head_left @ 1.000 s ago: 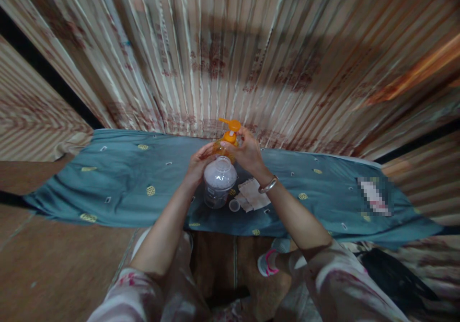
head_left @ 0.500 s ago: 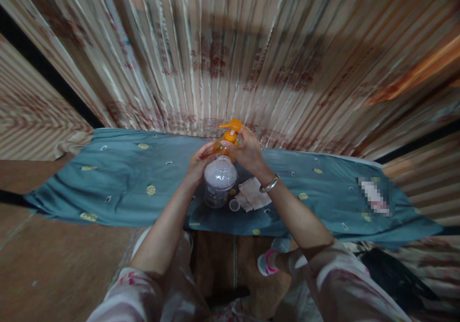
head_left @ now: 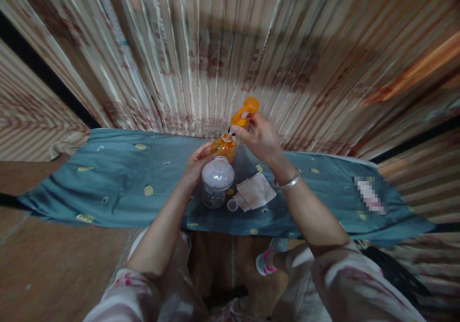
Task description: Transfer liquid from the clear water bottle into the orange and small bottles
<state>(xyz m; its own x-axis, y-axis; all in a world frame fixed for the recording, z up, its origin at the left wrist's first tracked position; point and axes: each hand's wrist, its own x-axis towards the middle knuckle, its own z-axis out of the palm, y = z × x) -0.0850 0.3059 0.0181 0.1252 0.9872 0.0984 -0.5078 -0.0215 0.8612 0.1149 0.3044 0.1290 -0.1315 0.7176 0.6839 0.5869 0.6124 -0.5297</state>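
Note:
My left hand [head_left: 200, 163] is wrapped round the side of an amber see-through bottle [head_left: 227, 148], whose mouth is uncovered. Above it, my right hand [head_left: 260, 137] grips an orange pump top [head_left: 245, 112], tilted over the bottle's mouth. The pump's lower tube is mostly hidden by my fingers and the bottle. In front of the bottle stands a clear round container [head_left: 217, 180] with a pale domed upper part. A small round clear cap [head_left: 232, 205] lies at its right, beside a folded whitish cloth [head_left: 257, 191].
A teal patterned cloth [head_left: 122, 178] covers the narrow table. Striped curtains [head_left: 215, 63] hang behind it. A blurred-out item [head_left: 371, 196] lies at the right end. Below the front edge, a foot in a shoe [head_left: 265, 263] shows.
My right hand has moved up and to the right, lifting the pump top off the bottle. The bottle's mouth now shows, and more of the whitish cloth is visible.

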